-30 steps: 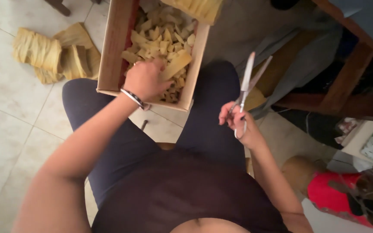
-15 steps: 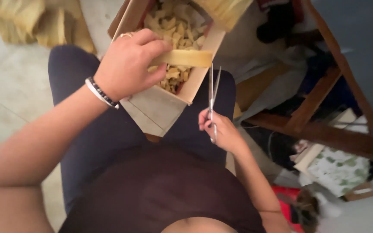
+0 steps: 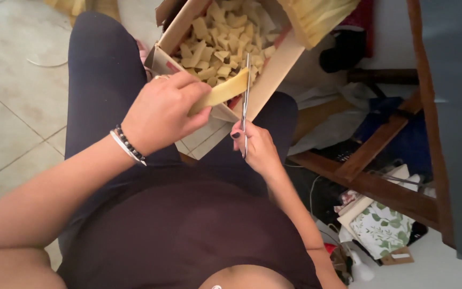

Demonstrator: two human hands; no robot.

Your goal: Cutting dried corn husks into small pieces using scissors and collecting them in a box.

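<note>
We see the left hand [image 3: 159, 109] clenched around one end of a pale yellow strip [image 3: 221, 92], a flat, fibrous-looking piece that sticks out from the fingers toward the cardboard box [image 3: 274, 75]. A beaded bracelet and a thin white band [image 3: 128, 145] circle that wrist. The right hand [image 3: 255, 147] grips the handles of a pair of scissors [image 3: 245, 96], dark-painted thumbnail showing; the slim metal blades point up and away from the body, and the strip's free end meets them just over the near corner of the box. Whether the blades are parted or closed on the strip we cannot tell, since we see them edge-on.

The box is plain brown cardboard with its flaps folded outward, resting between the person's knees, which are clad in dark leggings [image 3: 100, 75]. Inside the box lies a heap of short cut pieces [image 3: 217, 45], the same pale yellow as the strip, squarish and irregular. At the far right corner of the box rests a bundle of long uncut strips [image 3: 316, 16], ribbed along its length.

Left of the box, the floor [image 3: 12, 96] is pale glossy tile with thin grout lines. Right of the box stands dark wooden furniture [image 3: 380, 139] with slanted rails, and below it a clutter of papers, including a leaf-patterned sheet [image 3: 383, 227].
</note>
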